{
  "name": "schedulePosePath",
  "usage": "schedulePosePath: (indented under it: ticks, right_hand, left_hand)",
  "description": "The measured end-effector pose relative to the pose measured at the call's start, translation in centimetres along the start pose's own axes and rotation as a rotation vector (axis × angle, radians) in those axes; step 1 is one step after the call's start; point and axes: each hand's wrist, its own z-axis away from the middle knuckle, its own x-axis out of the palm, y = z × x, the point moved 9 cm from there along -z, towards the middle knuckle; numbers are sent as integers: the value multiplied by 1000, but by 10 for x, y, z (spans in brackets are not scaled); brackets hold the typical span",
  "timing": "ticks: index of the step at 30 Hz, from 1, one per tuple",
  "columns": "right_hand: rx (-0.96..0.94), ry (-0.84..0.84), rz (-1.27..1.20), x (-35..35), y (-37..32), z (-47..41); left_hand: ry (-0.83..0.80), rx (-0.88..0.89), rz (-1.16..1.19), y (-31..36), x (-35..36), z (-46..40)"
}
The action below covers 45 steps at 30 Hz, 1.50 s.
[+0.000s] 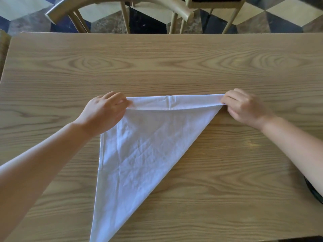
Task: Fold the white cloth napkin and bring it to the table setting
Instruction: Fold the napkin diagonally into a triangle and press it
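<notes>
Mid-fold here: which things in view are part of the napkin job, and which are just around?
In the job:
white napkin, a triangle with its far edge rolled
left hand, pinching the roll's left end
right hand, pinching its right end
table under it

Just around:
chairs beyond the table
dark object at right edge

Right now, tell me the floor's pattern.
Checkered floor: cream, black and brown tiles, head view.

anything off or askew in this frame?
Nothing stands out. The napkin lies as a triangle on the table, its far edge rolled evenly between the left hand and right hand. Only ordinary creases.
</notes>
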Motion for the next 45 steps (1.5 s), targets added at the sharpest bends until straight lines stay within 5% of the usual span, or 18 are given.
schedulePosePath:
  ticks: [9,13,17,22,33,40,45]
  right_hand:
    - [389,238,52,-20,-21,-24]
    - [496,41,-218,24,-57,-72]
    - [594,-127,-234,64,-66,-74]
    - [583,-157,-176,67,-45,-52]
    - [739,-215,-94,61,18,7]
    - [772,-276,-136,62,16,16]
    - [983,-197,-165,43,-26,85]
  left_hand:
    - [168,-239,21,17,-2,-12]
    - [-42,-276,96,68,42,-63]
    - [-146,-322,96,81,73,-65]
    - [-158,-283,63,58,67,-40]
    - [-87,-602,53,-20,51,23]
    - [-103,-529,64,-17,50,20]
    - [-183,-271,42,5,49,8]
